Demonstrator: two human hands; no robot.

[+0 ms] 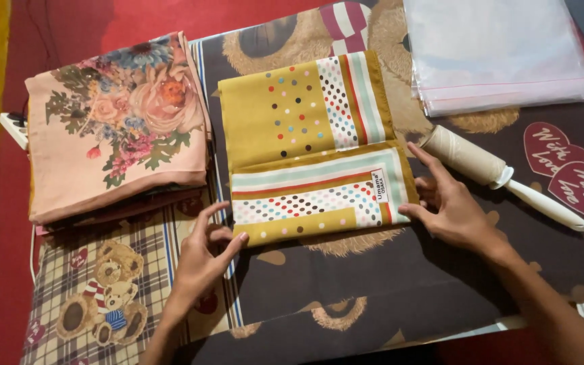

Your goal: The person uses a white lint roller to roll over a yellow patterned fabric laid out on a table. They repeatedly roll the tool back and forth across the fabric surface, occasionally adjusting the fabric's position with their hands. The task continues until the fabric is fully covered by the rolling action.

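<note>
Mustard-yellow folded scarf with coloured dots and striped borders (pixel 312 145) lies mid-blanket between our hands, long axis running away from us. Our left hand (pixel 205 260) pinches its near-left corner; our right hand (pixel 449 206), fingers spread, touches the right edge. Floral peach scarf pile (pixel 113 125) crowds left, lint roller (pixel 501 176) right; nearer us, open blanket.
</note>
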